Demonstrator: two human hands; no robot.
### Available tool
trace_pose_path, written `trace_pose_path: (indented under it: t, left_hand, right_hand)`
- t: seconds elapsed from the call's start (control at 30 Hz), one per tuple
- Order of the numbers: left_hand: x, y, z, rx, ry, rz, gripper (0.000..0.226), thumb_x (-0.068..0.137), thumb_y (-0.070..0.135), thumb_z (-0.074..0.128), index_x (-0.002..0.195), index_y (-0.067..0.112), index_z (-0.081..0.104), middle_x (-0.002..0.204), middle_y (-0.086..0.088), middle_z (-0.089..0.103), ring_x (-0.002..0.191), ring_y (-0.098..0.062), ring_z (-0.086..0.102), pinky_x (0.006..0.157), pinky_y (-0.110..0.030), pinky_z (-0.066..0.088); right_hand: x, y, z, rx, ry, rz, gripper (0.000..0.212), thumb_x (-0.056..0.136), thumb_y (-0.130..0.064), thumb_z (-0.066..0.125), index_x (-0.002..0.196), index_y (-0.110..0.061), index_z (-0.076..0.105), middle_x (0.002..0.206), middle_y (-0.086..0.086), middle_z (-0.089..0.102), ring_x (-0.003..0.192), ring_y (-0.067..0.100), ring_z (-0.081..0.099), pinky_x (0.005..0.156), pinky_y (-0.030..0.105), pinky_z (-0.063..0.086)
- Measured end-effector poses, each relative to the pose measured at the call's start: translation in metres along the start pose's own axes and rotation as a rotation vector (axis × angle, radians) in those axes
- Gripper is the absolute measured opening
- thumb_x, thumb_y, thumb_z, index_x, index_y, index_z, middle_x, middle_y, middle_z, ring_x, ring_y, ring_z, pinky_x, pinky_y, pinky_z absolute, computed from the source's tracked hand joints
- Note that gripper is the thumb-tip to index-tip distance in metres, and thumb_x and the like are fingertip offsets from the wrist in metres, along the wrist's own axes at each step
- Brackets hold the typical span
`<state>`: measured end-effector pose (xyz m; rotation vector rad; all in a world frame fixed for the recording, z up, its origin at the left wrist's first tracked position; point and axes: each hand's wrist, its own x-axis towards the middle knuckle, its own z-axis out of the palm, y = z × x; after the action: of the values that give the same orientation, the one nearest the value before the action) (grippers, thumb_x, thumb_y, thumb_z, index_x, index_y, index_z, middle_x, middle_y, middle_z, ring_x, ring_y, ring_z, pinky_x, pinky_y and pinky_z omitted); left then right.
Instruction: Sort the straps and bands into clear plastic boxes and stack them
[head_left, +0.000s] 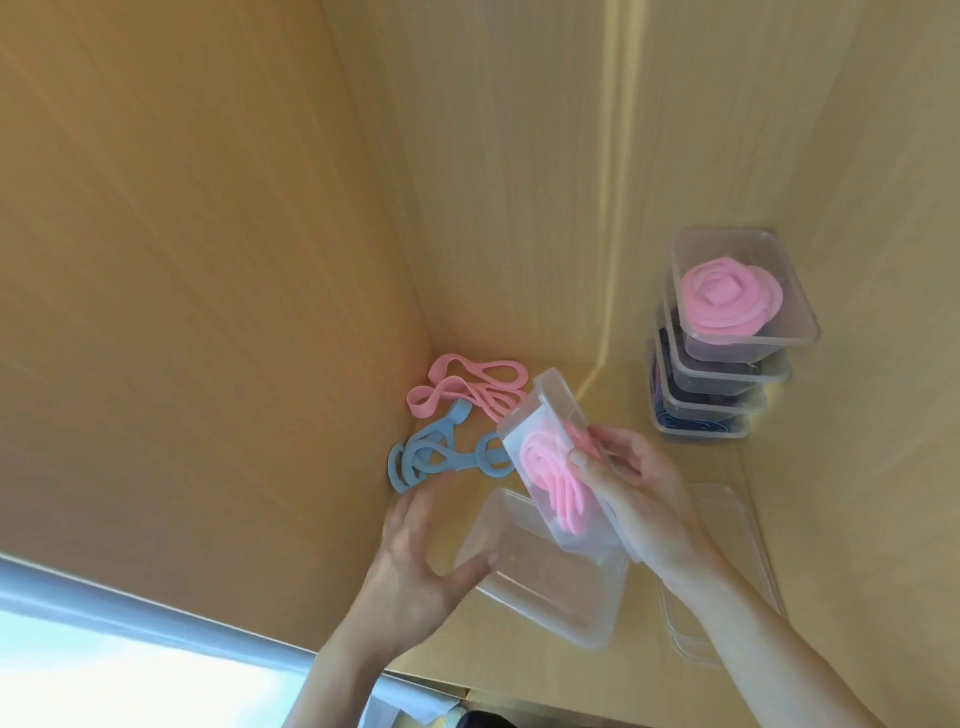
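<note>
Pink-band box (550, 467) in right grip (631, 480)

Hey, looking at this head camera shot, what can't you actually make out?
- Lower boxes of the stack: contents dark, hidden behind box walls and the top box.
- Left hand: motion-blurred; contact with the empty box unclear.
- Pink band in the held box: partly covered by the right hand.
- Lids at right: count unclear, transparent and behind the forearm.
</note>
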<state>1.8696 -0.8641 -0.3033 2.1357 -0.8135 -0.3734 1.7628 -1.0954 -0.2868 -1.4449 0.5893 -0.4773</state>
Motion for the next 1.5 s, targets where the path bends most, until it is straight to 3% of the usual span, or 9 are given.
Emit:
trace_pose_path:
  t: [0.13,0.23,0.4,0.5,0.6,0.9,1.1,1.23,1.5]
  left_hand:
    - [0.015,0.062,0.011,-0.249,-0.06,-0.004,0.093,0.063,0.081,0.073,0.142,0.055,0.029,0.12,0.027,0.058,0.106,-0.004,0.062,0.081,-0.021,0.051]
    - [0.023,0.089,0.031,-0.336,-0.145,0.009,0.087,0.064,0.072,0.081,0.133,0.049,0.033,0.12,0.023,0.061,0.106,-0.006,0.064,0.086,-0.031,0.055]
    - [0.042,0.095,0.034,-0.52,-0.166,-0.053,0.07,0.076,0.045,0.083,0.136,0.037,0.047,0.119,0.006,0.07,0.108,-0.016,0.067,0.098,-0.043,0.054]
    - [0.052,0.091,0.03,-0.703,-0.221,-0.105,0.073,0.082,0.037,0.077,0.144,0.024,0.042,0.12,-0.004,0.073,0.111,-0.025,0.069,0.089,-0.038,0.056]
    - [0.062,0.092,0.028,-0.792,-0.241,-0.106,0.076,0.085,0.039,0.075,0.147,0.018,0.039,0.121,-0.013,0.072,0.112,-0.033,0.069,0.085,-0.035,0.057]
    - [0.081,0.126,0.033,-0.882,-0.392,0.069,0.09,0.09,0.031,0.07,0.157,0.042,0.011,0.135,-0.017,0.064,0.124,-0.042,0.06,0.108,-0.064,0.042]
    - [0.111,0.159,0.046,-0.919,-0.47,0.15,0.088,0.094,0.022,0.068,0.154,0.052,0.01,0.145,-0.008,0.058,0.131,-0.034,0.058,0.101,-0.049,0.053]
    - [0.134,0.174,0.055,-0.888,-0.465,0.174,0.093,0.089,0.036,0.073,0.154,0.051,0.008,0.139,-0.004,0.063,0.128,-0.029,0.061,0.104,-0.053,0.049]
    - [0.181,0.191,0.069,-0.744,-0.349,0.263,0.07,0.088,0.056,0.066,0.148,0.047,0.032,0.14,0.013,0.059,0.124,-0.007,0.061,0.094,-0.026,0.054]
  right_hand:
    - [-0.006,-0.013,0.013,0.062,0.032,0.01,0.078,0.053,-0.061,0.084,0.117,-0.023,0.064,0.109,-0.009,0.074,0.101,0.002,0.07,0.08,0.018,0.052]
    - [-0.01,-0.027,0.019,0.094,0.103,0.023,0.066,0.063,-0.055,0.086,0.116,-0.025,0.061,0.105,-0.011,0.071,0.088,-0.007,0.068,0.07,0.011,0.049]
    - [-0.014,-0.045,-0.007,0.01,0.127,-0.019,0.016,0.1,-0.042,0.054,0.109,-0.04,0.067,0.1,-0.033,0.068,0.088,-0.027,0.055,0.075,0.001,0.041]
    - [-0.022,-0.048,-0.015,-0.069,0.073,-0.151,0.032,0.098,-0.018,0.063,0.129,-0.026,0.061,0.136,-0.011,0.06,0.127,-0.007,0.051,0.11,0.019,0.039]
    - [-0.034,-0.043,-0.016,-0.259,0.114,-0.313,0.042,0.096,-0.022,0.066,0.137,-0.025,0.057,0.154,-0.005,0.044,0.146,0.01,0.036,0.12,0.042,0.03]
    - [-0.043,-0.038,-0.031,-0.485,0.229,-0.637,0.089,0.082,-0.055,0.075,0.152,-0.014,0.039,0.165,0.005,0.017,0.153,0.018,0.025,0.116,0.016,0.026]
    - [-0.019,-0.048,-0.046,-0.492,0.471,-0.721,0.086,0.074,-0.027,0.09,0.145,-0.011,0.044,0.159,0.005,0.025,0.151,0.023,0.027,0.115,0.022,0.033]
    - [0.001,-0.054,-0.051,-0.49,0.605,-0.7,0.09,0.065,-0.013,0.092,0.143,-0.013,0.049,0.153,0.001,0.033,0.143,0.017,0.04,0.097,0.004,0.039]
    - [0.053,-0.073,-0.055,-0.54,0.769,-0.626,0.091,0.065,-0.024,0.093,0.143,-0.025,0.046,0.155,-0.009,0.027,0.141,0.006,0.037,0.098,0.011,0.044]
